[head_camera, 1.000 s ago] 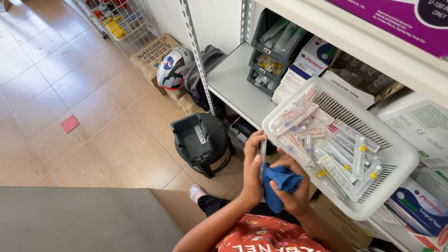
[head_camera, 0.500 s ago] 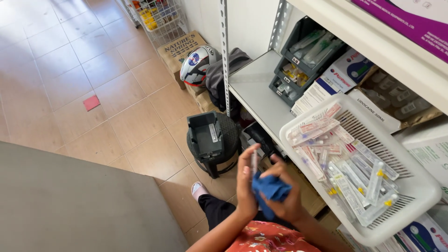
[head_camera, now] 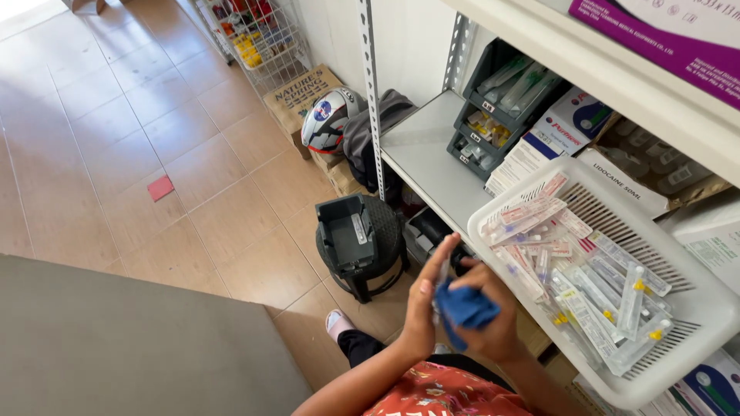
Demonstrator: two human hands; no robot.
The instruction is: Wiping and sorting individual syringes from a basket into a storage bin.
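The blue cloth (head_camera: 465, 308) is a small, soft wad of deep, even blue, crumpled into folds with no flat edge showing. It sits between the two hands, just in front of the near rim of the white basket (head_camera: 694, 339) and a little below it, above the person's lap.

The left hand (head_camera: 422, 304) stands upright against the cloth's left side, fingers stretched up and pressed together, the palm flat on the fabric. A thin pale item seems to lie between this palm and the cloth, but it is too hidden to name. The right hand (head_camera: 493, 316) wraps the cloth from the right and from underneath, fingers curled over the top of the wad, so it is closed around the fabric. Both hands touch the cloth and nearly touch each other across it.

The white basket is a shallow slotted plastic tray resting on the grey shelf (head_camera: 428, 154), tilted out past its edge toward the person. It holds many sealed clear packets (head_camera: 586, 277) of slim tube-shaped items, some with yellow tips and some with pink printing, lying in a loose heap.

Behind the basket on the same shelf stands a dark stacked organiser (head_camera: 501, 112) with small compartments, and beside it flat white boxes (head_camera: 539, 146). Left of the basket, down on the tiled floor (head_camera: 139, 146), a black stool (head_camera: 362, 243) carries a dark open bin.
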